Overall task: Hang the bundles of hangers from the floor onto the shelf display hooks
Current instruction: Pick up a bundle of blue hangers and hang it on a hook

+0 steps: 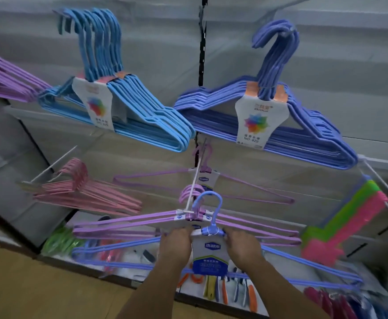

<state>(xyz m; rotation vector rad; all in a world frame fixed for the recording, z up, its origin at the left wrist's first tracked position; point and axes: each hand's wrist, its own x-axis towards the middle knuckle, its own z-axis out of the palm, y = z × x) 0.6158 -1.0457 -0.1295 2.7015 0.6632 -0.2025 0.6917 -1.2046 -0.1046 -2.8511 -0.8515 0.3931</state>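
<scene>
While I hold the blue hanger bundle up at the white display hook, my left hand and right hand each grip its neck beside the label. Its hook loop sits just at the rod's tip, in front of the lilac bundle hanging there.

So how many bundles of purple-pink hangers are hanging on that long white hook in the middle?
2: a back bundle near the shelf, and a front bundle by the hook's tip, just behind the blue bundle both hands hold. More may hide between.
</scene>
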